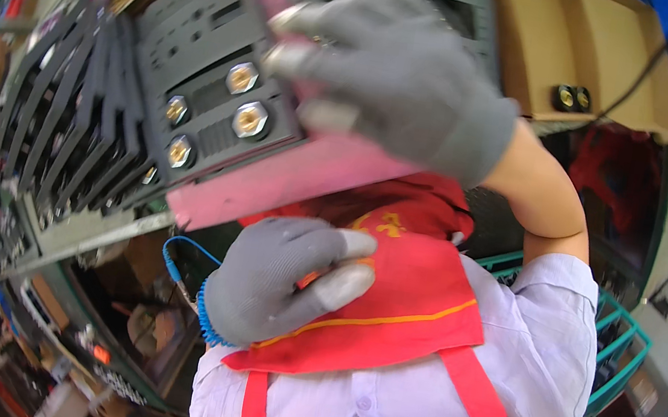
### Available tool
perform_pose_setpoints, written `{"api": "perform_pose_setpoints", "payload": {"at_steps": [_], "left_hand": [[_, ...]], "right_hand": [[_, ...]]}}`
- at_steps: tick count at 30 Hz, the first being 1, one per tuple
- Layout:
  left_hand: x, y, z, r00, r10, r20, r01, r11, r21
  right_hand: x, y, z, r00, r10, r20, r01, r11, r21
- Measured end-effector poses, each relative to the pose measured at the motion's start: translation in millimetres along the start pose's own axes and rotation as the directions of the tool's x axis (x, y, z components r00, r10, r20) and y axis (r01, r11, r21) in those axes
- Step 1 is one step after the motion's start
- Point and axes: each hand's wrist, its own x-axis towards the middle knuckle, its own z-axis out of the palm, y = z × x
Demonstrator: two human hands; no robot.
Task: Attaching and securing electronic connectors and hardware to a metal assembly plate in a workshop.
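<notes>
My right hand (pixel 397 75), in a grey glove with pale fingertips, reaches over a dark grey slotted panel (pixel 195 41) and a pink mat (pixel 305 171). Its fingers are stretched and apart, slightly blurred; I see nothing held. Several round fittings with silver hex rims and brass-coloured centres, such as this fitting (pixel 250 119), sit on the panel. My left hand (pixel 276 278), gloved alike, is held before my red apron (pixel 406 306) with thumb and fingers closed together. An orange-red bit shows at its fingers; whether it is a held thing or the apron I cannot tell.
More dark panels (pixel 74 101) stand in a row at the left. A cardboard tray (pixel 540 41) with two round black-and-brass fittings (pixel 571 98) is at the far right. A blue coiled cord (pixel 207 315) hangs by my left wrist. Teal crates (pixel 619 355) stand at the right.
</notes>
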Motion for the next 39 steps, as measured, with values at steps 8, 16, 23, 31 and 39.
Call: {"api": "perform_pose_setpoints", "payload": {"at_steps": [8, 16, 23, 31, 39], "left_hand": [[94, -24, 51, 0.875, 0.464, -0.138, -0.329, 0.780, 0.532], [143, -45, 66, 0.848, 0.413, -0.331, -0.084, 0.723, 0.686], [123, -26, 61, 0.815, 0.489, -0.312, -0.133, 0.681, 0.720], [93, -24, 66, 0.799, 0.392, -0.456, -0.139, 0.858, 0.494], [75, -39, 70, 0.673, 0.096, -0.733, -0.364, 0.906, -0.215]], "right_hand": [[-126, 90, -115, 0.252, 0.951, 0.177, -0.679, 0.304, -0.668], [-136, 114, -97, 0.203, 0.905, 0.374, -0.532, 0.422, -0.734], [-99, 63, -103, 0.744, 0.580, -0.333, -0.653, 0.736, -0.178], [-81, 7, -37, 0.824, 0.542, -0.165, -0.411, 0.773, 0.483], [-74, -24, -31, 0.814, 0.570, 0.107, -0.364, 0.359, 0.859]]}}
